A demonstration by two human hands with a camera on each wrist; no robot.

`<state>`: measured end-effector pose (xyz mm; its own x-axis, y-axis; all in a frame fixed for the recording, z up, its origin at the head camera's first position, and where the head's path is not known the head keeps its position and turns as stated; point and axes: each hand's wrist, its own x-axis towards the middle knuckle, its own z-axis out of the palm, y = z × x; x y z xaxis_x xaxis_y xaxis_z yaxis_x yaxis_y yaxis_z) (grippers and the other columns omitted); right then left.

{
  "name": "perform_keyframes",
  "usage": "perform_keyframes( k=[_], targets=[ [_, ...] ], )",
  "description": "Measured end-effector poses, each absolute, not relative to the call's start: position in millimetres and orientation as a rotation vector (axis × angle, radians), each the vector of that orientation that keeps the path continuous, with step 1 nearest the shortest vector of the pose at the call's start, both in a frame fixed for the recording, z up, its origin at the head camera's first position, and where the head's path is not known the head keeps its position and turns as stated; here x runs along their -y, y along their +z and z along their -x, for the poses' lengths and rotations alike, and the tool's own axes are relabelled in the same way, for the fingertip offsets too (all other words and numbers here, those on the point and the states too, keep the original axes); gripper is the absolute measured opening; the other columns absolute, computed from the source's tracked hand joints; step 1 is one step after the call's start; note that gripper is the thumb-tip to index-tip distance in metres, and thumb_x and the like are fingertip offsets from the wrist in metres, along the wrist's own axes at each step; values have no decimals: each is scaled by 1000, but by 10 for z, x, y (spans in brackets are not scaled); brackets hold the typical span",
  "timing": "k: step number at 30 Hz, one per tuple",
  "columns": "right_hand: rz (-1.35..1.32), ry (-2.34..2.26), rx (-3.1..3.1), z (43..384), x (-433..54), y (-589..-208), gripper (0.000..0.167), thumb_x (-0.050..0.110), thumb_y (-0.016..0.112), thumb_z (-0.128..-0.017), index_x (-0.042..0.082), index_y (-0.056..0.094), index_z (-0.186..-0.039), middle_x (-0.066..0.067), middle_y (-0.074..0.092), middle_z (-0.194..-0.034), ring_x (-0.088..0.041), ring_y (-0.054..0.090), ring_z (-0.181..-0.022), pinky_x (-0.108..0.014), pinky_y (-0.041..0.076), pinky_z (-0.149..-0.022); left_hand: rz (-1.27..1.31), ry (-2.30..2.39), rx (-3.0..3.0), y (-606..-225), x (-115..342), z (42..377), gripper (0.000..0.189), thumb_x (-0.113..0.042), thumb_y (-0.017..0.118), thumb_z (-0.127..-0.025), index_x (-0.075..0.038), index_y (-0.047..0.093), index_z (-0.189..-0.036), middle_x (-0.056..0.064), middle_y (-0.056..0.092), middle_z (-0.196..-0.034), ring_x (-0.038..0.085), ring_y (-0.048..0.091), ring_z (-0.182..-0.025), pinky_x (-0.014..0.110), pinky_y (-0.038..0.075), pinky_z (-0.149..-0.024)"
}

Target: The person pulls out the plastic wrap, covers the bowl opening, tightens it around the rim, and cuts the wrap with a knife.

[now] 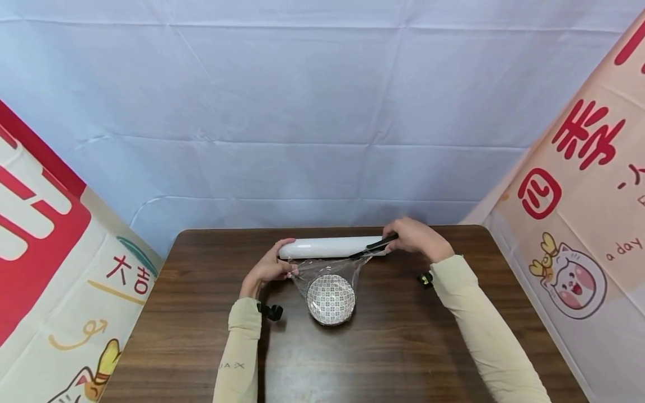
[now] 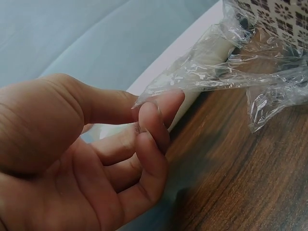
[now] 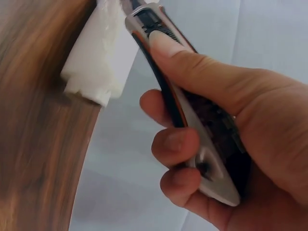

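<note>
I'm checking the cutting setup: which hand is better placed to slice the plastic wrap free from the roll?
Right: the right hand grips the utility knife at the roll; the left hand pinches the plastic wrap.

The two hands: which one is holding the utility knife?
The right hand, at the right end of the cling film roll, grips the utility knife. The left hand only pinches the cling film stretched over the patterned bowl.

A white roll (image 1: 330, 247) lies on the brown table (image 1: 403, 347). The left hand (image 1: 267, 270) pinches clear wrap (image 1: 322, 267) over a bowl (image 1: 331, 299). The right hand (image 1: 415, 238) holds a dark tool (image 1: 375, 246), maybe a cutter.
</note>
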<state>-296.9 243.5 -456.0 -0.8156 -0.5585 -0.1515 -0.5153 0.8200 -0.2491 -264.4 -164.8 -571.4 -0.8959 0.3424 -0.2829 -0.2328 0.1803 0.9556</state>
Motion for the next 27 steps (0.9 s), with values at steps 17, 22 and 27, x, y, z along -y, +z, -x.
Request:
perform_keyframes(
  k=[17, 22, 27],
  targets=[
    [760, -302, -2813, 2835, -2945, -4565, 15, 28, 84, -89, 19, 78, -100, -1, 78, -97, -16, 65, -80, -39, 54, -73, -84, 1795, -2001, -5718, 1616, 2652, 82, 7, 67, -97, -24, 31, -164, 13, 68, -92, 14, 66, -70, 25, 54, -63],
    [741, -366, -2809, 2731, -3040, -4564, 19, 29, 83, -91, 19, 80, -106, 0, 79, -102, -11, 65, -80, -34, 53, -72, -101, 1748, -2038, -5717, 1624, 2641, 83, 10, 64, -95, -25, 30, -163, 16, 60, -105, 14, 61, -69, 28, 54, -65],
    [713, -356, -2844, 2680, -3079, -4461, 19, 27, 84, -90, 18, 81, -107, -2, 80, -103, -14, 69, -84, -37, 56, -75, -120, 1735, -2056, -5704, 1625, 2664, 85, 11, 61, -96, -23, 26, -165, 18, 62, -103, 15, 61, -70, 30, 53, -65]
  ],
)
